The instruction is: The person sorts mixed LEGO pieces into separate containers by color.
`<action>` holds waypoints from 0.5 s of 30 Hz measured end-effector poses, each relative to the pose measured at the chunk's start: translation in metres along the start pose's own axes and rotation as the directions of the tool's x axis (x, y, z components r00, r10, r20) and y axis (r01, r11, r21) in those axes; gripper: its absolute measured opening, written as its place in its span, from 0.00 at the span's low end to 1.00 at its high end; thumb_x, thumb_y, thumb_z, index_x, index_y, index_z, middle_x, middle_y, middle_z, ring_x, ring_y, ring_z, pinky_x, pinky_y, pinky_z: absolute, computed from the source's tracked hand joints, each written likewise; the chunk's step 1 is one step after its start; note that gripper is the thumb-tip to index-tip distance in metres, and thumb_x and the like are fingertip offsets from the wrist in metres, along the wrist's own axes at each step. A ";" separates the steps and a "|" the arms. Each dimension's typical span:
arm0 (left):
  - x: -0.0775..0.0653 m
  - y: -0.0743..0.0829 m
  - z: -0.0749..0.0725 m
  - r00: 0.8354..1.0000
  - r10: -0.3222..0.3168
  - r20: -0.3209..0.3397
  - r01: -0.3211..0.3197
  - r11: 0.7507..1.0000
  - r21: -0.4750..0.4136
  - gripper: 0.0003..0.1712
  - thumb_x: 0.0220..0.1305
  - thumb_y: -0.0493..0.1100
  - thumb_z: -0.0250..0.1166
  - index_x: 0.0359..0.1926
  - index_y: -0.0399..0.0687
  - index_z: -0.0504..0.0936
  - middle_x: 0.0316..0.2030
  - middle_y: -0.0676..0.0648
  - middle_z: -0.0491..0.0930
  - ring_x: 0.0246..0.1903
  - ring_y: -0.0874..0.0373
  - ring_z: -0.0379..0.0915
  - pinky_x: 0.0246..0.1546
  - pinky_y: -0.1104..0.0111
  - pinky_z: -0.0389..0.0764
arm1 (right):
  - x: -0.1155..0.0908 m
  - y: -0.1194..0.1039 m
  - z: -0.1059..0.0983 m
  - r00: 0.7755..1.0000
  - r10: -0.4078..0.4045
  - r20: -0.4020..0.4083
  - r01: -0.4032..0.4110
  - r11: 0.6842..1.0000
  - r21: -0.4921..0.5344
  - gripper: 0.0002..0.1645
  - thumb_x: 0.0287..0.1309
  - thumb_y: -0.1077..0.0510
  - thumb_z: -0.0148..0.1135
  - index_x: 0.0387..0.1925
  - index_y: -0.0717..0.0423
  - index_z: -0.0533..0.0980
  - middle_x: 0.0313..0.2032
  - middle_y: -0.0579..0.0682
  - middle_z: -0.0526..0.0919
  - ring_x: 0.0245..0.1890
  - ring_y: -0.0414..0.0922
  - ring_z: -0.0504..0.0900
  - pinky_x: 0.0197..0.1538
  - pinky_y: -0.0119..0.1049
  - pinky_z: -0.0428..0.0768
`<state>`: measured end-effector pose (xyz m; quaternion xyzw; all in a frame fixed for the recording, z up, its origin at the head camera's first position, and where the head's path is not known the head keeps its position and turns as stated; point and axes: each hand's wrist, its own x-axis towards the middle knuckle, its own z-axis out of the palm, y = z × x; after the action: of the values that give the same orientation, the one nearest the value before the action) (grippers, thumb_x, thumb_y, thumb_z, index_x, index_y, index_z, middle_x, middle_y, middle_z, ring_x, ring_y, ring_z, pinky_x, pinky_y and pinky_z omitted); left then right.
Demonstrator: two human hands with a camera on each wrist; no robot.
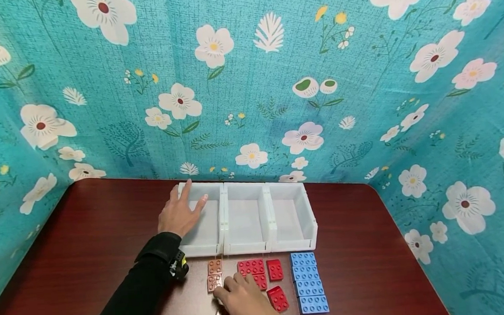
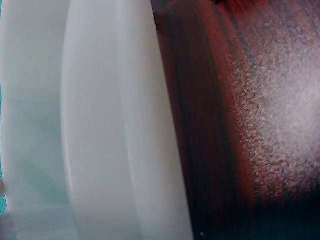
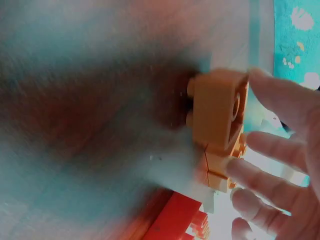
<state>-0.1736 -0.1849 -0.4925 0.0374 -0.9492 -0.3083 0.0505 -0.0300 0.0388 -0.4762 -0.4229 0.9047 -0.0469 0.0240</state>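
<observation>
Orange brick [image 3: 215, 110], studs toward the desk [image 1: 355, 252], was at the white tray's [image 1: 246, 248] near side. The right hand's [image 1: 246, 304] thumb touched it; whether its grip clamped, I couldn't tell. Pinching opposite walls squarely seemed wisest. The left hand's [image 1: 179, 214] fingers spread over the tray's left compartment.

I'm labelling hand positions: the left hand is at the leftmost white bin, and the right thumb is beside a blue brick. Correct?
The colour is wrong: the right thumb is beside an orange brick, as the right wrist view shows. The left hand is at the leftmost white bin.
</observation>
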 end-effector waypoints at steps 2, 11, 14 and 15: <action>0.000 -0.001 0.001 1.000 -0.002 -0.001 0.002 1.000 -0.001 0.46 0.73 0.68 0.52 0.81 0.51 0.51 0.75 0.28 0.49 0.60 0.24 0.67 0.50 0.34 0.73 | -0.002 -0.002 0.001 0.998 -0.009 0.055 0.008 1.000 0.007 0.32 0.54 0.28 0.67 0.52 0.43 0.82 0.39 0.42 0.81 0.38 0.37 0.74 0.37 0.31 0.70; 0.000 -0.001 0.001 1.000 -0.008 0.000 0.008 1.000 0.003 0.46 0.73 0.68 0.52 0.81 0.51 0.51 0.75 0.29 0.49 0.60 0.25 0.67 0.49 0.33 0.74 | 0.000 -0.007 0.009 0.996 -0.092 -0.003 0.092 0.995 -0.026 0.19 0.46 0.46 0.78 0.42 0.40 0.83 0.33 0.39 0.79 0.31 0.33 0.70 0.33 0.26 0.60; 0.001 0.000 0.001 1.000 -0.002 -0.001 0.002 1.000 0.005 0.46 0.73 0.68 0.52 0.81 0.51 0.51 0.75 0.28 0.49 0.60 0.25 0.67 0.49 0.33 0.74 | 0.001 -0.007 0.010 0.993 -0.109 -0.048 0.110 0.994 0.007 0.18 0.42 0.52 0.78 0.40 0.40 0.83 0.33 0.40 0.78 0.30 0.32 0.71 0.32 0.24 0.60; 0.001 0.000 0.000 1.000 0.000 -0.001 0.000 1.000 0.004 0.46 0.73 0.67 0.52 0.81 0.51 0.51 0.75 0.28 0.49 0.60 0.25 0.67 0.49 0.33 0.74 | 0.002 -0.007 0.009 0.993 -0.110 -0.046 0.112 0.993 0.039 0.18 0.42 0.53 0.77 0.40 0.41 0.83 0.34 0.40 0.78 0.30 0.31 0.71 0.32 0.23 0.60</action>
<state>-0.1742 -0.1845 -0.4926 0.0375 -0.9498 -0.3064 0.0509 -0.0251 0.0325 -0.4846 -0.4708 0.8789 -0.0762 0.0102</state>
